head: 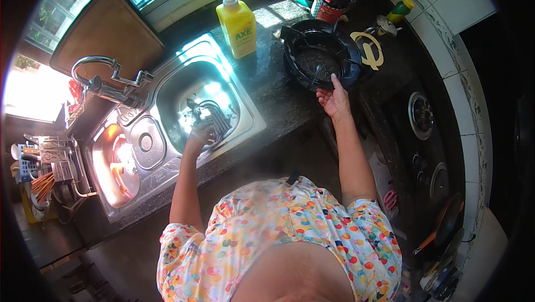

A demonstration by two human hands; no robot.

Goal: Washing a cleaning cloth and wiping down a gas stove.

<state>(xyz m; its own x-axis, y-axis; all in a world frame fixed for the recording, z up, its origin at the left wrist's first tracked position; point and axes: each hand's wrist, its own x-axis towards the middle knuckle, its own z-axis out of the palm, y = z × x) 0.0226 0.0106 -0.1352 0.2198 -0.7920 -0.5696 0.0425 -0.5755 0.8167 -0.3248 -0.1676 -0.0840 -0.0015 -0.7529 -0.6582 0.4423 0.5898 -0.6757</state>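
My left hand [203, 134] is down in the steel sink basin [169, 93], its fingers on a grey striped cloth [221, 120]. Dark residue and bright glare cover part of the basin floor around it. On the counter to the right, my right hand [335, 100] holds the near rim of a round black pan support [292, 60], thumb on top and fingers below. The pan support has upright prongs, and several of them show. A cream-coloured ring-shaped piece [378, 53] lies just right of it.
A yellow pump bottle of AXE dish liquid [240, 30] stands behind the sink. The chrome faucet [108, 86] arches at the left, before a wooden board [113, 34]. A dish rack [58, 164] is at far left. The gas hob [411, 147] lies to the right.
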